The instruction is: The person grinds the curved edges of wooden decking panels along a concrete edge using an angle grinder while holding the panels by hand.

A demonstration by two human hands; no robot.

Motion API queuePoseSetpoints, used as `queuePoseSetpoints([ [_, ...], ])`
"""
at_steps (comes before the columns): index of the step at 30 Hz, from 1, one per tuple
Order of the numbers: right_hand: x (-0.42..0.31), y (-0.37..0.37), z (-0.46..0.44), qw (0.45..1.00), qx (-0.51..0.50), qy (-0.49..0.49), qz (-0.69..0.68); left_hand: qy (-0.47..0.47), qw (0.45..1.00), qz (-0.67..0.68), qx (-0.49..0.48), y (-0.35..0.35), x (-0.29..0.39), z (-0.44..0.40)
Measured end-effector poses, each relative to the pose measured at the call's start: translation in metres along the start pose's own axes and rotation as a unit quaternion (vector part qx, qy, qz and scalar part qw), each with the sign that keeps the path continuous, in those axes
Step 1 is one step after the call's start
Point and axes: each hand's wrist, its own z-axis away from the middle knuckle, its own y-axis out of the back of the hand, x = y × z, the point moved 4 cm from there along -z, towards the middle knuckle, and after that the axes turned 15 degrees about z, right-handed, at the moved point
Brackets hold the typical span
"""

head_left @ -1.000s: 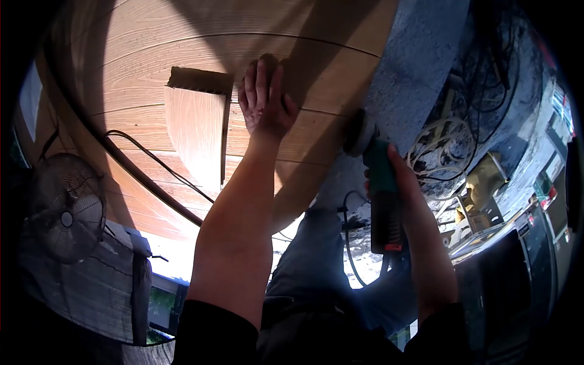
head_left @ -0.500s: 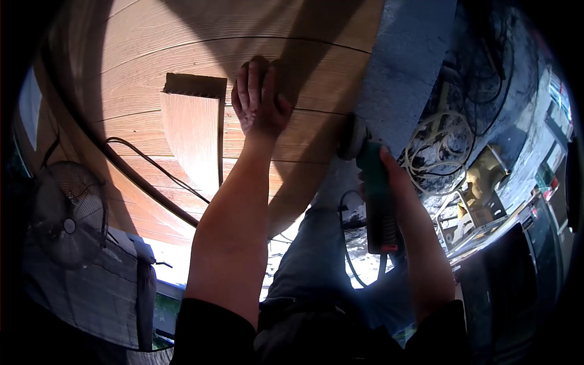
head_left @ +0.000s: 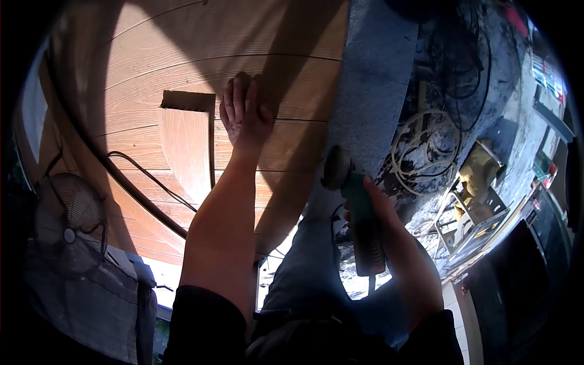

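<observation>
Counter point(head_left: 292, 79): brown wood-grain planks, dk. joint lines btwn; part sunlit, part under broad dk. shadow bands. On it, approx. ctr.: loose lt.-brown board point(head_left: 185, 137), flat, tapering twd. near end; far end dk. w/ notched line. L grip point(head_left: 245, 118) rests palm-down just R of board. Thin blk. cord point(head_left: 149, 176) on planks, L of board. Grey slab point(head_left: 377, 67) alongside R edge of counter. Floor point(head_left: 508, 67) beyond: mottled grey/wht.; on it pale coiled hose point(head_left: 394, 153), loops overlapping, + blk. cables point(head_left: 490, 58) nr. coil.
</observation>
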Motion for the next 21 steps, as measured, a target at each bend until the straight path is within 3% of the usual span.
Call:
queuePoseSetpoints([
  [5,0.071,0.059,0.054,0.999,0.015,0.050,-0.015,-0.020,1.000,-0.009,0.015,0.003,0.004,0.003],
  [7,0.110,0.096,0.060,0.995,-0.035,0.071,-0.066,-0.014,1.000,-0.008,0.026,0.003,0.004,0.003],
  [11,0.166,0.110,0.116,0.987,0.012,0.130,-0.093,-0.020,0.997,-0.026,0.065,-0.002,0.011,0.011],
  [12,0.177,0.106,0.132,0.985,0.076,0.128,-0.089,-0.029,0.995,-0.042,0.088,-0.009,0.016,0.001],
  [13,0.187,0.096,0.147,0.977,0.126,0.127,-0.115,-0.048,0.997,-0.010,0.052,-0.008,0.041,-0.020],
  [15,0.217,0.105,0.141,0.980,0.098,0.138,-0.107,-0.144,0.989,0.042,-0.004,-0.035,0.079,-0.068],
  [17,0.250,0.112,0.130,0.982,0.082,0.137,-0.098,-0.282,0.958,-0.042,0.016,-0.070,0.116,-0.086],
  [21,0.270,0.105,0.124,0.975,0.057,0.174,-0.128,-0.283,0.958,-0.054,0.000,-0.111,0.133,-0.023],
])
